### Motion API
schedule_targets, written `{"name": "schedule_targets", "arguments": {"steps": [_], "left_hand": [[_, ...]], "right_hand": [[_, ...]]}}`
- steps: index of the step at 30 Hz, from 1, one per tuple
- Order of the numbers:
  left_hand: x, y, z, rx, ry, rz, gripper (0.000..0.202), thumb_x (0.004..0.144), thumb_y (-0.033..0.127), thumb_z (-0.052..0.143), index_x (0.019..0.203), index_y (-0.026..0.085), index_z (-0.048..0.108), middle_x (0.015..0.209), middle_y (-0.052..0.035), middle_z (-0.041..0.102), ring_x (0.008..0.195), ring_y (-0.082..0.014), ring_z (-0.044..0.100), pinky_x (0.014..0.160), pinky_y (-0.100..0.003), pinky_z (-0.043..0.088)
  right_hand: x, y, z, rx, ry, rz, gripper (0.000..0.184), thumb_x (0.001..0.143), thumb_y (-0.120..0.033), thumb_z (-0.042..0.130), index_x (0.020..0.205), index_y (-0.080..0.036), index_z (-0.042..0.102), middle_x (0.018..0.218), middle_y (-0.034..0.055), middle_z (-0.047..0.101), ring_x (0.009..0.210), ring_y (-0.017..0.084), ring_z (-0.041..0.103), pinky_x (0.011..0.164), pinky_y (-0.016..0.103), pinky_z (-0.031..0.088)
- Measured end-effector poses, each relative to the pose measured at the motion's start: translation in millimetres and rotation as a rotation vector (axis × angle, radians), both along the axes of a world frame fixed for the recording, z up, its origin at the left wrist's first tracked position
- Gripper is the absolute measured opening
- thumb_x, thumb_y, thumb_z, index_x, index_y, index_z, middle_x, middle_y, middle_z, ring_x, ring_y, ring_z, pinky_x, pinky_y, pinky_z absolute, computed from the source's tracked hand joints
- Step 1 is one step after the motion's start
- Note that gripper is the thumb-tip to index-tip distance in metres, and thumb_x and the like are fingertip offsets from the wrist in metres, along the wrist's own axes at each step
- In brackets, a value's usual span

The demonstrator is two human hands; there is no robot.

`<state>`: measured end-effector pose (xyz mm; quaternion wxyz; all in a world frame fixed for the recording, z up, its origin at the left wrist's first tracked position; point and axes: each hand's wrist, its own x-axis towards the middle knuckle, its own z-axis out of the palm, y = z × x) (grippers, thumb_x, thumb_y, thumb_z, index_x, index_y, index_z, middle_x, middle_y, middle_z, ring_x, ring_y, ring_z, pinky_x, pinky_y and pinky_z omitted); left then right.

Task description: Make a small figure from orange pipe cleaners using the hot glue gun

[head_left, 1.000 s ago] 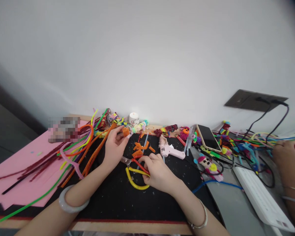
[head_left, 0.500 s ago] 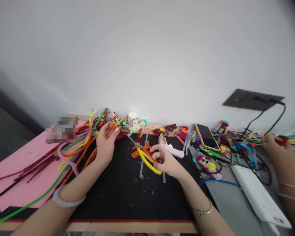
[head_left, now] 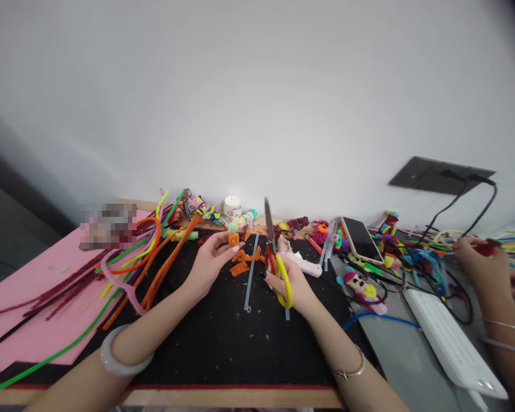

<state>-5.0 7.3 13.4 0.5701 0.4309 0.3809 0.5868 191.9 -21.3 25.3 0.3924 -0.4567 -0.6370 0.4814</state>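
Between the thumb and fingers of my left hand (head_left: 210, 264) is a short folded piece of orange pipe cleaner (head_left: 233, 239). My right hand (head_left: 299, 287) grips a pair of scissors (head_left: 269, 223) by red and yellow handles, the blades pointing up and away from me. Between the two hands, several bent orange pipe cleaner pieces (head_left: 241, 268) lie on the black mat (head_left: 223, 337). A translucent glue stick (head_left: 252, 280) lies beside them. Behind my right hand rests a pale pink glue gun (head_left: 306, 265), partly hidden.
Long pipe cleaners (head_left: 150, 274) spread over a pink sheet (head_left: 34, 292) at left. Small pipe cleaner figures and a white round container (head_left: 232, 207) line the wall. Rightward are a phone (head_left: 363, 239), a white power strip (head_left: 452, 340), cables and another person's hand (head_left: 483, 266) holding something red.
My left hand has moved right with the orange piece, away from the long orange pipe cleaners. The scissors have swung from pointing left to pointing upward.
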Motion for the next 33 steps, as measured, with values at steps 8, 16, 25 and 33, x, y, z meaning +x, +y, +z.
{"name": "schedule_targets", "arguments": {"steps": [8, 16, 25, 33], "left_hand": [[-0.4, -3.2, 1.2, -0.083, 0.099, -0.053, 0.043, 0.071, 0.031, 0.074, 0.109, 0.018, 0.057, 0.109, -0.0061, 0.062, 0.075, -0.016, 0.069, 0.067, -0.028, 0.056], [0.6, -3.8, -3.1, -0.108, -0.013, -0.13, 0.037, 0.073, 0.026, 0.074, 0.107, 0.019, 0.062, 0.101, -0.0038, 0.066, 0.075, -0.0134, 0.067, 0.072, -0.026, 0.055], [0.5, -3.3, -2.4, -0.119, -0.048, -0.135, 0.037, 0.072, 0.026, 0.075, 0.107, 0.019, 0.064, 0.103, -0.0054, 0.067, 0.074, -0.0145, 0.067, 0.07, -0.028, 0.055], [1.0, -2.6, -2.8, -0.121, -0.051, -0.131, 0.037, 0.07, 0.025, 0.076, 0.105, 0.018, 0.065, 0.102, -0.0067, 0.07, 0.071, -0.014, 0.067, 0.071, -0.029, 0.055]], "right_hand": [[6.1, 4.8, -6.7, 0.165, -0.094, -0.299, 0.019, 0.077, -0.034, 0.057, 0.082, -0.022, 0.043, 0.066, -0.0042, 0.048, 0.055, 0.012, 0.045, 0.052, 0.025, 0.039], [3.8, 1.7, -0.9, 0.224, -0.492, -0.264, 0.029, 0.073, -0.029, 0.062, 0.095, -0.02, 0.047, 0.079, 0.0006, 0.057, 0.068, 0.018, 0.055, 0.063, 0.029, 0.045], [3.4, 0.4, -5.4, 0.23, -0.699, -0.216, 0.04, 0.075, -0.033, 0.063, 0.108, -0.019, 0.047, 0.08, 0.0021, 0.059, 0.067, 0.019, 0.058, 0.058, 0.026, 0.042], [0.1, -1.2, -3.1, 0.293, -0.845, -0.212, 0.035, 0.075, -0.034, 0.063, 0.104, -0.018, 0.05, 0.077, 0.0027, 0.06, 0.067, 0.019, 0.057, 0.056, 0.026, 0.037]]}}
